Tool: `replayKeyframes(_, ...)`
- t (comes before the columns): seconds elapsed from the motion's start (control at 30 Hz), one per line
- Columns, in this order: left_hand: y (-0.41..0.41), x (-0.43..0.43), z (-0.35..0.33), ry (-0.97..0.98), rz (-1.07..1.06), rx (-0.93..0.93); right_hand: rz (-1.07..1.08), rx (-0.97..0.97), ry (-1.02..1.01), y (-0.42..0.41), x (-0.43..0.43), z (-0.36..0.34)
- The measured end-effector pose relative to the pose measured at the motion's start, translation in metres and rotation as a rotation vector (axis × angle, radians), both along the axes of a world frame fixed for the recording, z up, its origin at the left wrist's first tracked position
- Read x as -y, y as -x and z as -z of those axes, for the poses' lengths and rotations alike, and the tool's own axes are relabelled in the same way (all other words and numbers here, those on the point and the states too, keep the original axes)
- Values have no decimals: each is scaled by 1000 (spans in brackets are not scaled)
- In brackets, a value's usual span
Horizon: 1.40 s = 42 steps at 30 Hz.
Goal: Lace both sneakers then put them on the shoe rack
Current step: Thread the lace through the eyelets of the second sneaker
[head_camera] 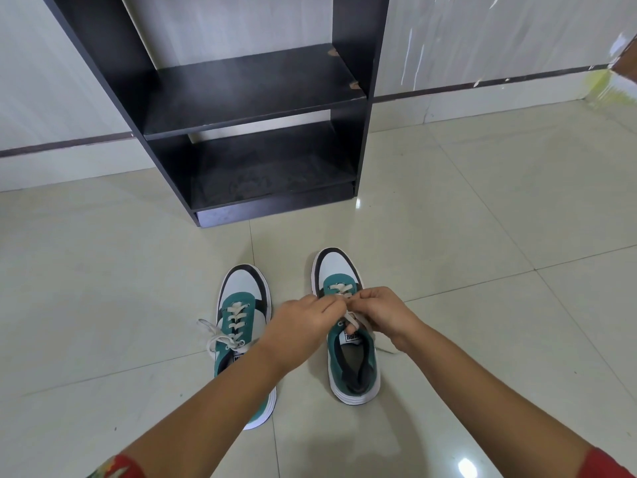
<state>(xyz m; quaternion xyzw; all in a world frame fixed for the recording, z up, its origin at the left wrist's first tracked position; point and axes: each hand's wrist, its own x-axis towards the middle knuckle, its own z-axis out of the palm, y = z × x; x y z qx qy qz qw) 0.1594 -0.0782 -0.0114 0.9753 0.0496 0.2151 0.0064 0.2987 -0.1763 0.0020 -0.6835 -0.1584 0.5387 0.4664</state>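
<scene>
Two teal, white and black sneakers stand on the tiled floor, toes pointing at the rack. The left sneaker is laced with a white bow lying over its left side; my left forearm crosses its heel. Over the right sneaker, my left hand and my right hand meet above the tongue, each pinching the white lace. Only the lowest lace crossings near the toe show; my fingers hide the rest. The dark shoe rack stands against the wall ahead, with two bare shelves.
Glossy cream floor tiles spread on all sides of the sneakers. A pale wall with a dark stripe runs behind the rack. The rack's lower shelf sits close to the floor, just beyond the sneakers' toes.
</scene>
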Motion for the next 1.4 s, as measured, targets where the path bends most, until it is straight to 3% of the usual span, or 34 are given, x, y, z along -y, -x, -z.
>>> replayKeyframes(0.07,0,1,-2,36,-31,-31,34,-40,-18,0,-1,1)
replayKeyframes(0.13,-3,4,-9,261,-160,-96,141,-94,-63,1,0,2)
replayKeyframes(0.23,-10,9,-16,1092,-373,-176,222,-96,-154,5,2,2)
replayKeyframes(0.3,-15,5,-19,1650,-477,-139,197,147,-192,9,6,3)
replayKeyframes(0.37,-16,3,-20,1910,-546,-111,81,572,-201,12,16,8)
replayKeyframes(0.43,-15,4,-19,1979,-588,-77,-26,839,-200,15,26,10)
replayKeyframes(0.5,-15,7,-16,1990,-613,-64,23,852,-183,20,31,12)
replayKeyframes(0.67,-14,11,-15,1823,-594,-119,248,518,-117,22,29,10)
replayKeyframes(0.83,-12,13,-15,1791,-609,-39,277,80,-60,17,27,1)
replayKeyframes(0.93,-6,9,-10,1792,-719,35,261,-10,13,13,33,3)
replayKeyframes(1.13,11,2,1,1792,-874,183,571,-314,27,12,43,28)
replayKeyframes(1.2,11,4,4,1890,-869,209,619,-375,-25,14,43,30)
replayKeyframes(1.3,10,6,3,2203,-810,345,641,-520,-215,15,38,20)
replayKeyframes(1.4,11,6,4,2276,-773,382,626,-581,-303,14,32,14)
